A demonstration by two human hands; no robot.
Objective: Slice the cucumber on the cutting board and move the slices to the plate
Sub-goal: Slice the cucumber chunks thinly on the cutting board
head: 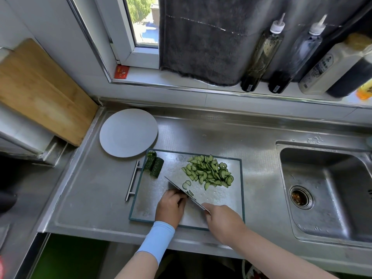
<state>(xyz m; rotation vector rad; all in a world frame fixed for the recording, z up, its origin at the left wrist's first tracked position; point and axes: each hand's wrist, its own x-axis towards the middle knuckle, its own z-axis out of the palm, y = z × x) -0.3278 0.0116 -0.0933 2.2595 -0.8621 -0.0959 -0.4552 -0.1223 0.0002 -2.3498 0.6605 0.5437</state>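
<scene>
A steel cutting board (157, 202) with a dark rim lies on the counter. A heap of half-moon cucumber slices (210, 172) covers its far right part, and two uncut dark green cucumber pieces (154, 166) lie at its far left corner. My right hand (223, 222) grips a knife (181, 190) whose blade runs diagonally across the board. My left hand (171, 206) curls its fingers against the blade's left side, over a cucumber piece that is mostly hidden. A few loose slices (186, 184) lie just beyond the blade. The white plate (128, 132) stands bare beyond the board's left corner.
A sink (326, 190) sits to the right of the board. Several sauce bottles (261, 55) stand on the window ledge, beside a hanging grey towel (201, 37). A wooden board (40, 91) leans at the left wall. The board's handle (132, 180) sticks out left.
</scene>
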